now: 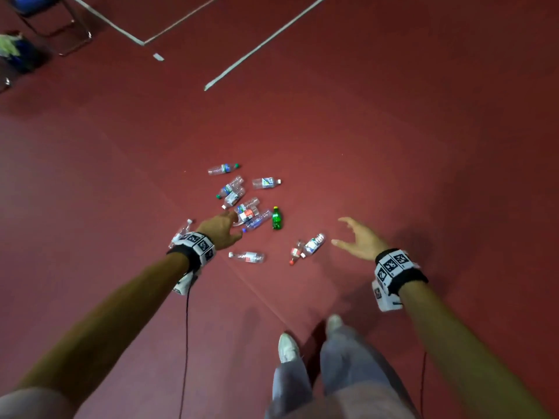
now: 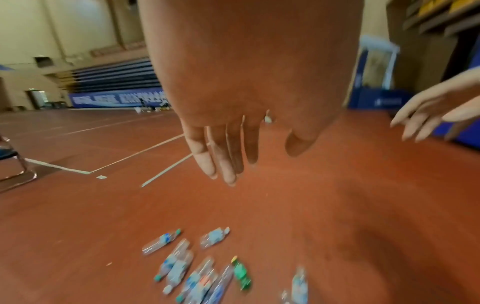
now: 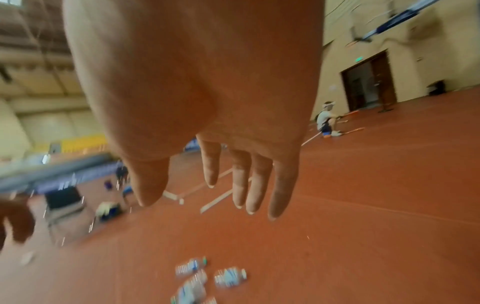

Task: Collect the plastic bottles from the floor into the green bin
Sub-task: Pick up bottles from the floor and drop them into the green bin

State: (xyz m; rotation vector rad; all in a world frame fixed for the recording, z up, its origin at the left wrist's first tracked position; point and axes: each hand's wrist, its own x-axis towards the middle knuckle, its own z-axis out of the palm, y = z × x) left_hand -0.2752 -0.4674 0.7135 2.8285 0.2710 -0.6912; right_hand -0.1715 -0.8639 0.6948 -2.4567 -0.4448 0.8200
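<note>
Several clear plastic bottles (image 1: 246, 211) lie scattered on the red floor ahead of me, with one green bottle (image 1: 276, 218) among them. The same bottles (image 2: 197, 273) show blurred low in the left wrist view, and a few bottles (image 3: 228, 276) low in the right wrist view. My left hand (image 1: 225, 226) reaches out above the near edge of the pile, fingers straight and empty. My right hand (image 1: 352, 237) hovers to the right of two bottles (image 1: 308, 246), fingers spread, holding nothing. No green bin is in view.
White court lines (image 1: 263, 43) cross the floor beyond the pile. A metal-framed chair (image 1: 51, 22) and some bags (image 1: 15, 52) stand at the far left. My feet (image 1: 289, 347) are just behind the bottles. Another person (image 3: 326, 121) sits far off.
</note>
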